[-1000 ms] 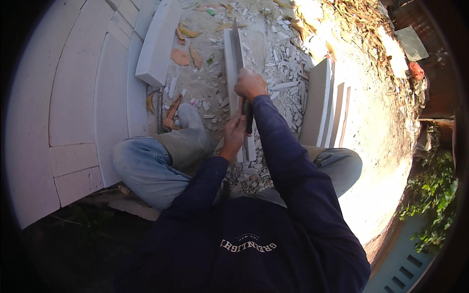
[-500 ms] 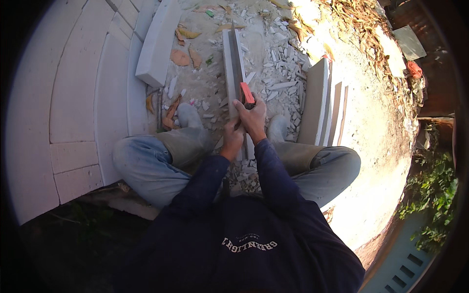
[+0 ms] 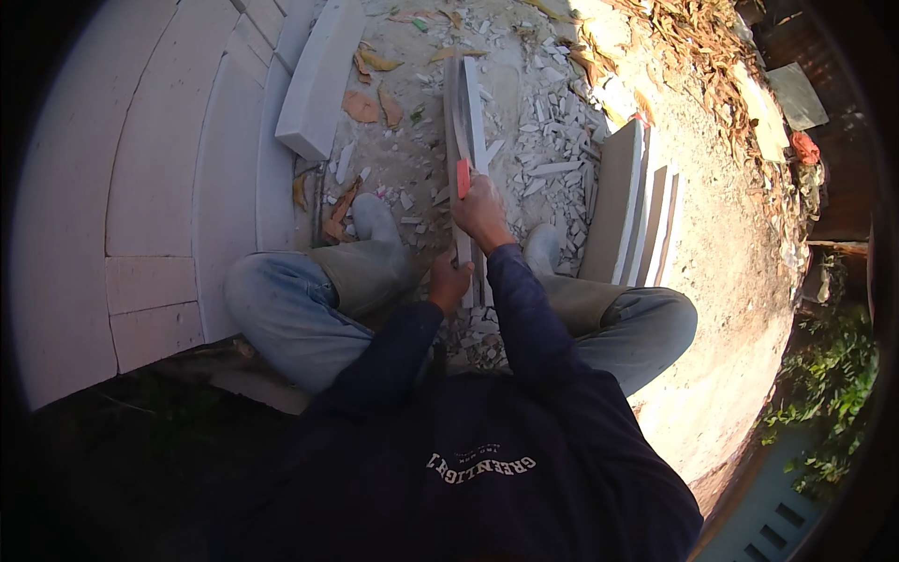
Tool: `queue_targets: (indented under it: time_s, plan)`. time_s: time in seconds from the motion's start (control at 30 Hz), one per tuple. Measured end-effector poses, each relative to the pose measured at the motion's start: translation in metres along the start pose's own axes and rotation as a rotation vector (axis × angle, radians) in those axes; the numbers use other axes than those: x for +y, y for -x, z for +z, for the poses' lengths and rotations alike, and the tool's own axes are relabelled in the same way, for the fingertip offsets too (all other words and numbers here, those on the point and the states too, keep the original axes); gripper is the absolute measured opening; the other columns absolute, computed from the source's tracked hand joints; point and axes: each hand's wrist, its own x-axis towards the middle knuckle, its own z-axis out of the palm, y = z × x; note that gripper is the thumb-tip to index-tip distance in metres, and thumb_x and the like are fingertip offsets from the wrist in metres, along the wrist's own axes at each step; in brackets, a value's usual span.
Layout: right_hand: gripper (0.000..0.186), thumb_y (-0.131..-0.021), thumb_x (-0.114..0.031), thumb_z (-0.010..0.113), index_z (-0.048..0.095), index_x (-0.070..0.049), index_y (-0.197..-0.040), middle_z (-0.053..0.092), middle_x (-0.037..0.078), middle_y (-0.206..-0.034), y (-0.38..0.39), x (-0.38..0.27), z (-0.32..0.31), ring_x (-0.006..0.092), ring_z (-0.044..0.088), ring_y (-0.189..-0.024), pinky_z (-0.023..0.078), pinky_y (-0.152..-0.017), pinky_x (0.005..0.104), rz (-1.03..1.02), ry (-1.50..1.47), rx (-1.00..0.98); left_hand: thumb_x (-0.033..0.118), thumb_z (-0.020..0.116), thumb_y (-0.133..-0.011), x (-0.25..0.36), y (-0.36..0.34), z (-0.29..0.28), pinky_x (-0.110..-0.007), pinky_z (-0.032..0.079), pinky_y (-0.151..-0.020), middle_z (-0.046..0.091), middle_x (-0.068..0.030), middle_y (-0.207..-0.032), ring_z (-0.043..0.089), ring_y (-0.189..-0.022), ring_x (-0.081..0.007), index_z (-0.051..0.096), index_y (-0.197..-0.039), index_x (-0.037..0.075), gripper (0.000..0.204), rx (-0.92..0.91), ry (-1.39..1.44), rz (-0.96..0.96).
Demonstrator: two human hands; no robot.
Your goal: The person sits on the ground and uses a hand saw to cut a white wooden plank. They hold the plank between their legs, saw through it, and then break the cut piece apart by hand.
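Note:
My right hand (image 3: 481, 212) is closed round the red handle of a handsaw (image 3: 464, 178). Its long grey blade points away from me along a narrow pale block (image 3: 476, 112) between my feet. Closer to my body, my left hand (image 3: 451, 281) grips the near part of that block, thumb on top. The undersides of the left fingers are hidden. How deep the blade sits in the block I cannot tell.
Broken white chips (image 3: 557, 140) and dry leaves (image 3: 361, 106) litter the ground. A pale block (image 3: 321, 84) and large pale slabs (image 3: 154, 187) stand on the left. Several upright slabs (image 3: 613, 201) lean together at right. My boots (image 3: 376, 220) flank the work.
My hands, close together before, are now apart: the right with the saw sits slightly farther away, the left lower on the block. The blade has turned relative to the block. The whole view shifted slightly.

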Motion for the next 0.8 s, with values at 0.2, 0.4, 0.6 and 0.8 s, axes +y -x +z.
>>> queue_targets:
  time_s: [0.2, 0.4, 0.6, 0.8]
  plan:
    - [0.022, -0.083, -0.013, 0.066, 0.066, 0.004, -0.097, 0.071, 0.025, -0.088, 0.005, -0.003, 0.02, 0.0437, 0.07, -0.083, 0.053, -0.078, 0.0509, -0.091, 0.041, 0.189, 0.004, 0.071, -0.083, -0.005, -0.008, -0.001, -0.04, 0.052, -0.082, 0.073, -0.0229, -0.097, 0.071, -0.09, -0.0301, 0.066, -0.117, -0.008, 0.036, -0.012, -0.12, 0.067]
    - [0.026, -0.085, -0.018, 0.077, 0.066, 0.002, -0.074, 0.057, 0.001, -0.064, 0.005, 0.015, -0.013, 0.0128, 0.055, -0.056, 0.046, -0.055, 0.0336, 0.165, -0.545, 0.098, -0.002, 0.068, -0.084, -0.018, -0.011, 0.002, -0.037, 0.053, -0.084, 0.075, -0.0211, -0.099, 0.072, -0.096, -0.0273, 0.063, -0.126, -0.008, 0.043, -0.062, 0.038, 0.027]
    - [0.021, -0.088, -0.012, 0.074, 0.064, 0.001, -0.074, 0.056, 0.0, -0.063, -0.003, 0.022, -0.046, 0.0086, 0.047, -0.047, 0.033, -0.043, 0.0296, 0.293, -0.902, -0.097, -0.003, 0.066, -0.084, -0.012, -0.009, 0.004, -0.033, 0.052, -0.086, 0.074, -0.0177, -0.105, 0.07, -0.098, -0.0228, 0.062, -0.132, -0.004, 0.048, -0.026, 0.068, 0.03]
    - [0.022, -0.095, -0.01, 0.069, 0.058, -0.007, -0.076, 0.045, -0.004, -0.057, -0.005, 0.024, -0.063, 0.0076, 0.04, -0.042, 0.028, -0.039, 0.0268, 0.296, -1.046, -0.208, 0.001, 0.068, -0.083, -0.01, -0.009, 0.005, -0.037, 0.054, -0.083, 0.075, -0.0231, -0.099, 0.074, -0.096, -0.0318, 0.066, -0.122, -0.007, 0.04, -0.023, 0.088, -0.012]
